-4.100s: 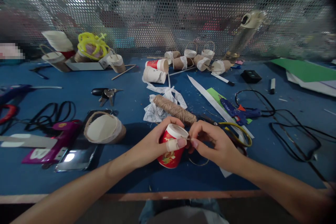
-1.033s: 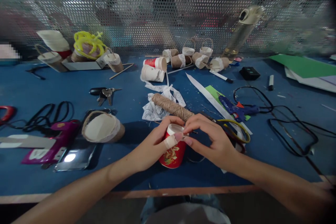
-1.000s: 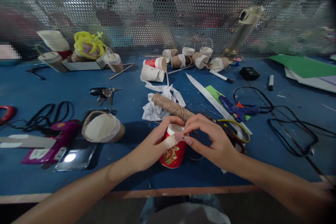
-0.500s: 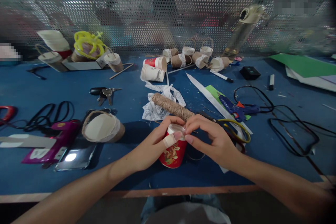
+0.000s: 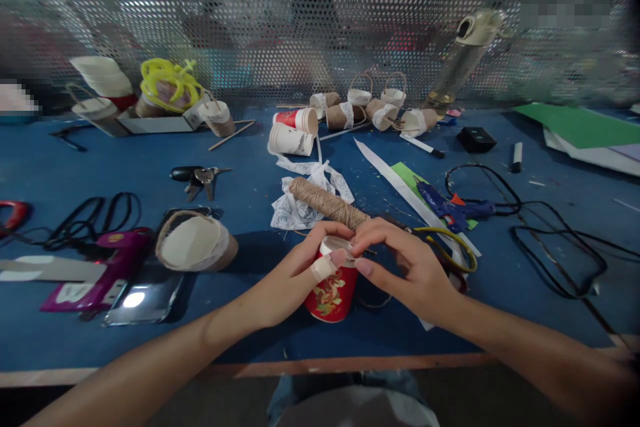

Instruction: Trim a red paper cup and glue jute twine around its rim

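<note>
Left hand (image 5: 286,281) grips cup (image 5: 332,295); right hand (image 5: 411,271) pinches rim.

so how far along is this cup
Done: wrapped cups with handles lie at the back. In hand: the left hand grips a red cup, the right hand sets fingers at its rim. Left: its red side shows no twine yet; the spool lies just behind.

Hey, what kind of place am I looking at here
Likely a craft workbench: a glue gun, a twine spool and twine-wrapped cups lie on the blue table, beyond the red cup the left hand holds.
</note>
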`<state>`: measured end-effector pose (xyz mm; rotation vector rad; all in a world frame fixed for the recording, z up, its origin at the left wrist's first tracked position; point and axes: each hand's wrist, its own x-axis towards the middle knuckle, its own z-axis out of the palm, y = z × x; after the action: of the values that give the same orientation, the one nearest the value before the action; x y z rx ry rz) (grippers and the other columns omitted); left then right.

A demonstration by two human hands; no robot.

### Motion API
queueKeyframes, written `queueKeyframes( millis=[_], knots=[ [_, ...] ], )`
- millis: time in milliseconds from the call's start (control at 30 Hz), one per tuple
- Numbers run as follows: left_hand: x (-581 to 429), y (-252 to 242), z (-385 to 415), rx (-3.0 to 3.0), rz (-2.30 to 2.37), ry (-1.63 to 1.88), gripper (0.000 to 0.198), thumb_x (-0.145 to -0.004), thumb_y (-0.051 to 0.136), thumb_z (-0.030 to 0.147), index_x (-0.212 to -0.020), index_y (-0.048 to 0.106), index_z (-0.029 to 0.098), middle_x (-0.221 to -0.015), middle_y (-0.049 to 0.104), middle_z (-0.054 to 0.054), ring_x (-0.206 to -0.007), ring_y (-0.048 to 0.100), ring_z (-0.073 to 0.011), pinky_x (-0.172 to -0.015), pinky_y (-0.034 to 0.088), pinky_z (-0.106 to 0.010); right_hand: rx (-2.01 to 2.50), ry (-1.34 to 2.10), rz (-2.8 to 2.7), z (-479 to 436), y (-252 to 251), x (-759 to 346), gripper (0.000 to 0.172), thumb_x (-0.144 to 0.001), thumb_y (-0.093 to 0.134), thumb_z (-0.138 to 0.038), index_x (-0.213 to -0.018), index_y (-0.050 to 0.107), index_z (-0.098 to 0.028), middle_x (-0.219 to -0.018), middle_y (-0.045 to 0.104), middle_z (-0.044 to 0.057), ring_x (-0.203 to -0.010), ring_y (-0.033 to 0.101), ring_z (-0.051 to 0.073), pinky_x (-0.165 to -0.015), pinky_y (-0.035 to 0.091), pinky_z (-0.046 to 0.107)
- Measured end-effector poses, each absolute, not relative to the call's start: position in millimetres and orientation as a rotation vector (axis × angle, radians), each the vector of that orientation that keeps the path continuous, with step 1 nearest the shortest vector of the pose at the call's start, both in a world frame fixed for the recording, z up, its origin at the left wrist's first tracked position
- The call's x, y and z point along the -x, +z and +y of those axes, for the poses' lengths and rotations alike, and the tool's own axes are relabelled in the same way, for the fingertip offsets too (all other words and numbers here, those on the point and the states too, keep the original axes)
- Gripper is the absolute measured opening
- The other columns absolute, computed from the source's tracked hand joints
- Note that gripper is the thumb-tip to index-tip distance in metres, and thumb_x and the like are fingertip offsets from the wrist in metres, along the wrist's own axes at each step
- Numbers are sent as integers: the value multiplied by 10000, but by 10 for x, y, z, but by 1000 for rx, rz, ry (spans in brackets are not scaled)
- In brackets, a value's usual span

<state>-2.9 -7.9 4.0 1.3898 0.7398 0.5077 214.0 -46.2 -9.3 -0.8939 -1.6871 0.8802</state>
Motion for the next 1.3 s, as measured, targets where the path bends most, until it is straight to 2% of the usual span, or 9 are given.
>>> queueKeyframes(
  millis=[167,433,633,967,1300],
  knots=[
    [17,49,-93,-1385,748,498,408,-1018,572,595,-1283,548,285,-1227,636,-35,-1205,586,-274,-1037,468,-409,880,818,-1705,-454,-92,-2110,71,-942,750,-205,-983,702,-238,-933,726,26,-931,681,197,-863,552,370],
    [25,33,-99,-1387,744,500,408,-1020,565,598,-1286,557,289,-1253,634,-40,-1208,583,-280,-1024,468,-415,862,671,-1758,-462,-61,-2110,94,-950,718,-145,-981,725,-233,-938,743,37,-921,701,189,-853,568,362],
    [8,36,-98,-1326,788,499,437,-997,583,629,-1272,555,290,-1238,628,-33,-1192,586,-279,-1019,472,-411,842,380,-1871,-451,-65,-2142,142,-938,715,-111,-1032,733,-215,-968,743,74,-947,710,208,-881,589,388],
    [3,46,-97,-1324,785,487,415,-1008,575,606,-1272,561,287,-1244,646,-41,-1211,604,-286,-1047,473,-430,834,15,-2073,-448,-62,-2229,163,-956,676,-127,-1028,747,-254,-937,757,56,-921,693,223,-825,608,393],
    [3,44,-92,-1488,775,479,413,-1038,528,592,-1305,527,276,-1302,630,-51,-1232,581,-272,-1079,432,-429,830,198,-1971,-459,-37,-2147,94,-944,709,-124,-968,692,-214,-873,747,59,-847,695,202,-783,597,360]
  ],
)
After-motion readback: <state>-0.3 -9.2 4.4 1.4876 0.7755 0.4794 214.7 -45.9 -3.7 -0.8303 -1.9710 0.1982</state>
